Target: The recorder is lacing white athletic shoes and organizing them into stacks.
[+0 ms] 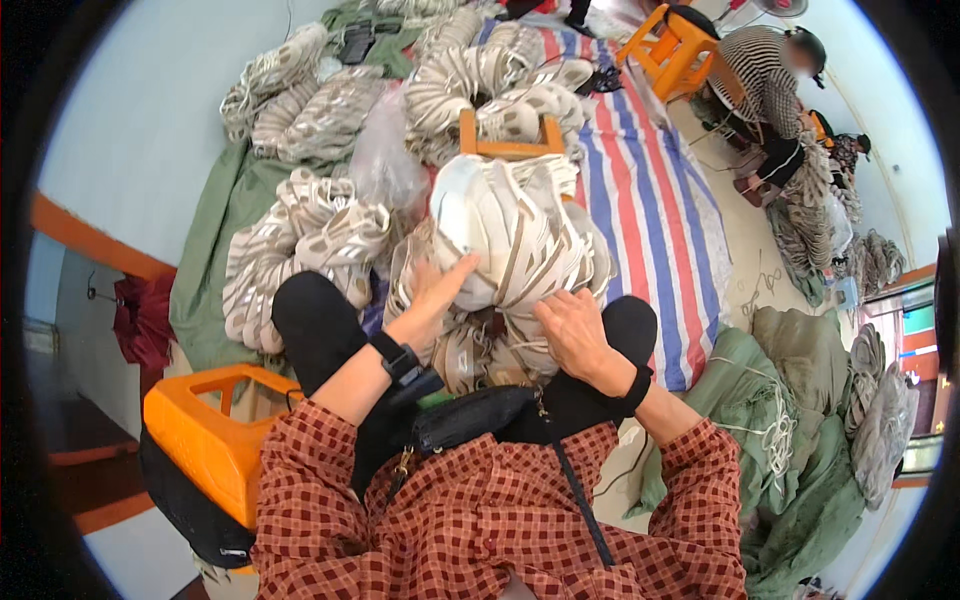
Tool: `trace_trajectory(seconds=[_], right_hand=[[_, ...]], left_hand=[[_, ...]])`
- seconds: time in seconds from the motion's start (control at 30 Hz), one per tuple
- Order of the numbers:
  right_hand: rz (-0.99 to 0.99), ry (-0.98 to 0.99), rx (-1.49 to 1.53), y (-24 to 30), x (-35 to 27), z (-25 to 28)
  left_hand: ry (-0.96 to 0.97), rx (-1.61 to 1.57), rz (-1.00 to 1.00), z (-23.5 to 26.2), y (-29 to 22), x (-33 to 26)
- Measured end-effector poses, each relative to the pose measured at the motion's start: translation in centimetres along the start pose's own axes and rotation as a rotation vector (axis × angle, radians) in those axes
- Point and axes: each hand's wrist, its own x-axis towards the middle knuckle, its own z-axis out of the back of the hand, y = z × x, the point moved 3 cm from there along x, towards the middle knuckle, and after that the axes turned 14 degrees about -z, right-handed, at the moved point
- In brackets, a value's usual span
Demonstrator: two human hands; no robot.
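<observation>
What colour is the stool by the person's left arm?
Orange, with a black base; the stool shows clearly in the head view.

I see everything in bright, even, soft light with only weak shadows under my hands, sharp in the middle on the bundle of white shoe uppers (505, 240), while the fisheye bends the edges strongly, the corners are black, and a far person's face is blurred.

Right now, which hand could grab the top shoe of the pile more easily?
Probably the left hand: its fingers already touch the top white shoe. The right hand rests lower, on the bundle's base.
</observation>
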Motion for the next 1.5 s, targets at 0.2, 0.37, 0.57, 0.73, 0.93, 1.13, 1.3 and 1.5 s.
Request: trace_trajectory(seconds=[0.2, 0.37, 0.57, 0.73, 0.93, 1.13, 1.3, 1.5], right_hand=[[-0.070, 0.009, 0.030, -0.7, 1.9, 1.8], [-0.030, 0.038, 0.040, -0.5, 3.3, 1.0], [0.051, -0.026, -0.123, 0.9, 3.0, 2.8], [0.162, -0.122, -0.248, 1.2, 4.6, 3.8], [0.186, -0.016, -0.342, 1.3, 5.9, 4.0], [0.034, -0.022, -0.236, -3.0, 2.2, 4.3], [-0.007, -0.068, -0.078, -3.1, 1.7, 3.7], [0.036, -0.042, -0.048, -1.5, 2.4, 3.7]], left_hand=[[0.205, 0.011, -0.301, -5.6, -4.7, 3.1], [0.236, 0.462, -0.268, -4.8, -4.2, 7.3], [0.011, 1.061, -0.817, -3.4, -7.1, 4.1], [0.108, 0.626, -0.672, -7.0, -10.0, 3.8], [0.474, 0.103, -0.154, -7.2, -6.6, 7.7], [0.280, -0.431, 0.086, 0.2, -3.6, 8.6], [-0.055, 0.089, 0.051, 6.2, 0.3, 8.6], [0.218, 0.754, -0.492, -5.0, -7.5, 6.0]])
